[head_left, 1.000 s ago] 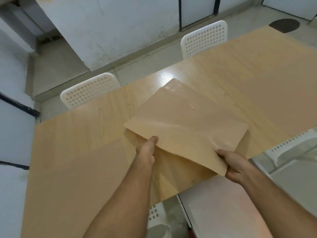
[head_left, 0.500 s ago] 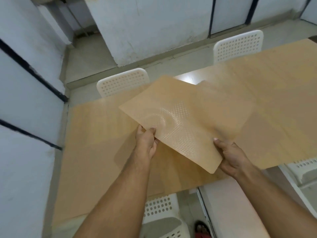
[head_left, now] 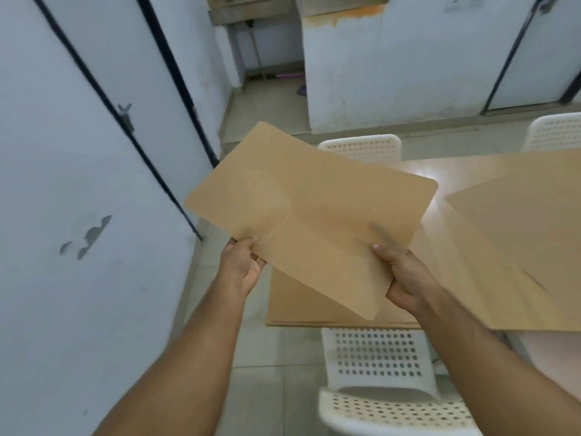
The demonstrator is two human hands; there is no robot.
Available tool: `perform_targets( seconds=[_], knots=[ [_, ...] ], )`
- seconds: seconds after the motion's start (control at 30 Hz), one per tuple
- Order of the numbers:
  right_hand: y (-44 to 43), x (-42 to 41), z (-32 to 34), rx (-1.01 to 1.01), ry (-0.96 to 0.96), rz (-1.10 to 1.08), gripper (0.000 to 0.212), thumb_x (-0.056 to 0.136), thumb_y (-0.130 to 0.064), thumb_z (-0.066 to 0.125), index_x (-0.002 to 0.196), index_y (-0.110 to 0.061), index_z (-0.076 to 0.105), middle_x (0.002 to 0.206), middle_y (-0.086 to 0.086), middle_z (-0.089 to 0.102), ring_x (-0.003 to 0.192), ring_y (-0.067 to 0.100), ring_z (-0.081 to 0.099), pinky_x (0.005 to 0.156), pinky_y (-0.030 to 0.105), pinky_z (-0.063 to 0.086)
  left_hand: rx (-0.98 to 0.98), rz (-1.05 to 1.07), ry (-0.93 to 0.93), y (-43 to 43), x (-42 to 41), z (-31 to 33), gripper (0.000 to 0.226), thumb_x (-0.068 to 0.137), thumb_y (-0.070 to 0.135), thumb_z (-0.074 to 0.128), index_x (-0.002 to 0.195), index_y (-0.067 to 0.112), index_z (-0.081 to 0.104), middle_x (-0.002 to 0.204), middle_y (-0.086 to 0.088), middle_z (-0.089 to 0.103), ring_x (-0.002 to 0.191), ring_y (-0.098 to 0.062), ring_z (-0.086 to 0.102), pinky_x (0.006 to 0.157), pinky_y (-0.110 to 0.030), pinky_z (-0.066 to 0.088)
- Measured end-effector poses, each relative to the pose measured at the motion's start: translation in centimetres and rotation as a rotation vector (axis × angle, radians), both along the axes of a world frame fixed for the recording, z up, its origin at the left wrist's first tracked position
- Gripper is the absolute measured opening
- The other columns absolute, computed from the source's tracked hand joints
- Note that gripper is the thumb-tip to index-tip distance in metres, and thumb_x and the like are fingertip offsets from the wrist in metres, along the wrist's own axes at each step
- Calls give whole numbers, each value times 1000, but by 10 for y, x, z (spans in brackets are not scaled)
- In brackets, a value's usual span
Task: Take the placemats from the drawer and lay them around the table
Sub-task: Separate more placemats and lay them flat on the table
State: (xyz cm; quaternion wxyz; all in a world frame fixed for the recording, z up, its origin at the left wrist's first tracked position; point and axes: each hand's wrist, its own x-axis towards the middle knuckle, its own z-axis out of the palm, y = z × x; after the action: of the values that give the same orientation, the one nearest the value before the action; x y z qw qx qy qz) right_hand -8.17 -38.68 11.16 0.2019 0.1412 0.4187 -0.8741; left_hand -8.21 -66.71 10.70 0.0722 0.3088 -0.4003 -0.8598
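I hold a tan placemat (head_left: pixel 314 209) flat in the air, above the left end of the wooden table (head_left: pixel 418 171). My left hand (head_left: pixel 242 269) grips its near left edge and my right hand (head_left: pixel 405 278) grips its near right corner. Another tan placemat (head_left: pixel 518 240) lies on the table to the right. A further one (head_left: pixel 314 303) lies at the table's near left corner, partly hidden under the held mat.
A white perforated chair (head_left: pixel 377 372) stands at the near side, below my hands. Two more white chairs (head_left: pixel 364 146) (head_left: pixel 553 130) stand at the far side. A white wall (head_left: pixel 78 184) with black strips is close on the left. Tiled floor (head_left: pixel 267 102) runs back between wall and counter.
My view and both hands have swung left. The held placemat has moved from over the table's middle to its left end. Both hands keep their grip.
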Motion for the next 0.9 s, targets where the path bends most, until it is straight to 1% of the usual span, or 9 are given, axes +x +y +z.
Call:
perform_targets(
  seconds=[0.07,0.13,0.23,0.33,0.43,0.53,0.7,0.8,0.9],
  knots=[
    [-43,12,9,-3,1,46,37,99,-3,51,130,-20,65,115,11,74,99,23,73,73,35,62,5,16,27,-51,24,7,27,97,-4,55,119,9,63,110,-15,71,85,-24,75,65,-34,62],
    [-85,22,17,-4,8,84,36,99,-2,50,127,-19,66,108,10,76,92,21,75,70,33,62,-16,42,52,-97,40,11,32,96,-2,59,126,8,62,114,-14,72,95,-24,73,69,-35,63],
    [-135,23,25,1,21,112,35,100,-2,48,123,-19,67,103,9,77,87,20,75,71,34,62,-38,69,80,-150,47,12,43,95,-4,60,134,12,58,122,-12,70,99,-23,72,70,-36,62],
    [-171,11,26,6,30,130,35,101,-3,47,126,-19,66,105,10,76,87,21,76,69,34,62,-20,84,82,-184,42,9,45,95,-6,58,135,13,58,120,-12,71,99,-23,73,69,-36,62],
    [-201,-10,18,18,12,121,35,101,-3,48,129,-15,63,99,8,78,82,20,76,68,33,62,12,100,54,-216,25,3,41,96,-6,56,132,13,60,122,-14,70,102,-27,71,68,-36,62],
    [-230,-42,6,44,18,120,39,99,-3,50,135,-12,60,100,7,78,83,16,75,73,33,62,0,91,31,-246,-6,-1,38,97,-6,55,130,12,61,124,-15,69,108,-30,69,73,-39,60],
    [-277,-124,-8,45,19,78,39,98,-4,52,134,-17,63,112,11,74,90,16,74,75,30,61,0,86,29,-293,-87,-7,39,97,-6,55,133,9,60,124,-15,69,111,-30,68,84,-44,58],
    [-298,-179,-8,54,9,49,36,97,-5,54,129,-17,66,116,13,72,95,18,73,76,31,61,9,85,-4,-312,-143,-3,37,96,-5,56,130,9,60,122,-15,71,105,-29,71,82,-43,60],
    [-313,-226,-6,73,-1,16,31,96,-5,55,120,-18,70,113,9,74,92,17,74,73,31,61,5,64,-23,-326,-198,1,38,96,-5,56,131,9,60,123,-15,70,105,-29,71,81,-42,61]
  ],
)
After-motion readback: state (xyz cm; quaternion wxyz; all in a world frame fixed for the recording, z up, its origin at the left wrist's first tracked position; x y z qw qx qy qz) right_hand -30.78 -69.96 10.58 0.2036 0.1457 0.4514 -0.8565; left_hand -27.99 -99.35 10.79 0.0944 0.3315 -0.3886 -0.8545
